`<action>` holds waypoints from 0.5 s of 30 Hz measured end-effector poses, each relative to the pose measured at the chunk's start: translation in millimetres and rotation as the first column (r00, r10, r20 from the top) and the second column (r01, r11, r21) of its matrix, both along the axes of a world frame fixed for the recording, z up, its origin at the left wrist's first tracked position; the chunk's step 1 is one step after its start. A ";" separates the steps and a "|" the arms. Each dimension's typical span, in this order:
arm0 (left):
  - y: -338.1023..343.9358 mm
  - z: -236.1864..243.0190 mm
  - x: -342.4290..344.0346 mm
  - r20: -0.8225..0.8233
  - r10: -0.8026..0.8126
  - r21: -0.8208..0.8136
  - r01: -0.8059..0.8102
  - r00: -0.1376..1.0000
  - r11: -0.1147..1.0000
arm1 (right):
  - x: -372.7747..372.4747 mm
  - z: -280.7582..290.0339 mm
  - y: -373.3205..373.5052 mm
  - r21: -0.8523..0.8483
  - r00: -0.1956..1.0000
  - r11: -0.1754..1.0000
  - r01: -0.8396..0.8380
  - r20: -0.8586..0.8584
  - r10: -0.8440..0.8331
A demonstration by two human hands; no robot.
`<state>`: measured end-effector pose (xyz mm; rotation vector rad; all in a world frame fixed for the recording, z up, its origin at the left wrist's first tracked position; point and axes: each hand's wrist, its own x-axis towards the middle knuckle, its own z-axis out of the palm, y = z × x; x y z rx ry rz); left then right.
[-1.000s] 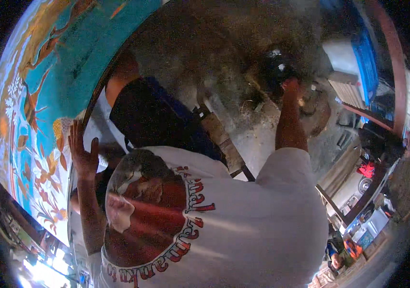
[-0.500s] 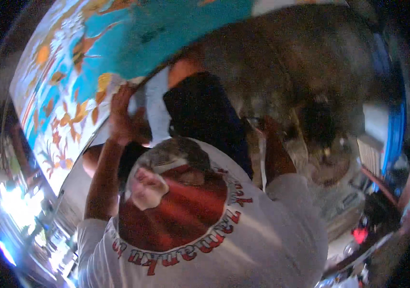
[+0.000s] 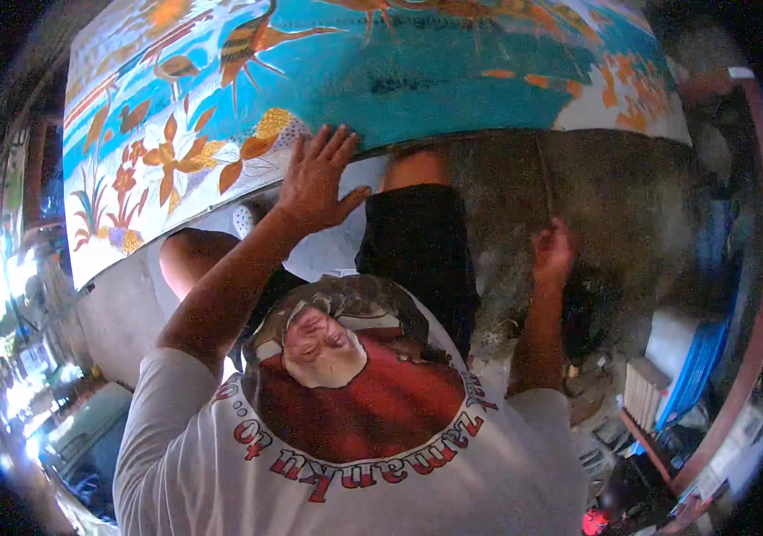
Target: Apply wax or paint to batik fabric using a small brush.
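Note:
My left hand (image 3: 319, 179) is open, fingertips on the lower edge of a large painted panel (image 3: 417, 80) with a turquoise ground, orange birds, leaves and white flowers. My right hand (image 3: 553, 252) is raised at the right, below the panel, over the dark floor, its fingers curled; a thin stick-like line runs up from it, but I cannot make out what it holds. My bent knees (image 3: 412, 174) are under the panel's edge, in dark shorts.
The grey concrete floor (image 3: 604, 188) is stained. At the right stand blue and white boards (image 3: 694, 371), bundled slats (image 3: 645, 393) and a long reddish rail (image 3: 752, 375). Cluttered items and bright daylight lie at the left.
My view has swung leftward, so the panel now spans the top. My right hand has moved from a dark object on the floor toward the panel. My left hand stays at the panel's edge.

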<state>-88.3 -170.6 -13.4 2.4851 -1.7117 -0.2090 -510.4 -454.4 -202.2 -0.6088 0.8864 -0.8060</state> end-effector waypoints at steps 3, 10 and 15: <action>2.2 -0.7 -2.5 0.002 0.013 -0.005 -0.013 1.000 1.000 | 72.7 80.7 -4.2 -0.046 0.974 0.998 -0.048 0.220 0.057; 11.0 -3.3 -4.2 -0.017 0.015 -0.089 -0.017 1.000 0.996 | 244.7 169.4 62.1 -0.644 0.942 0.688 -0.334 -0.244 0.229; 13.8 -1.0 -6.1 -0.027 0.016 -0.104 -0.018 1.000 0.994 | 300.7 165.7 87.0 -0.837 0.878 0.280 -0.469 -0.478 0.043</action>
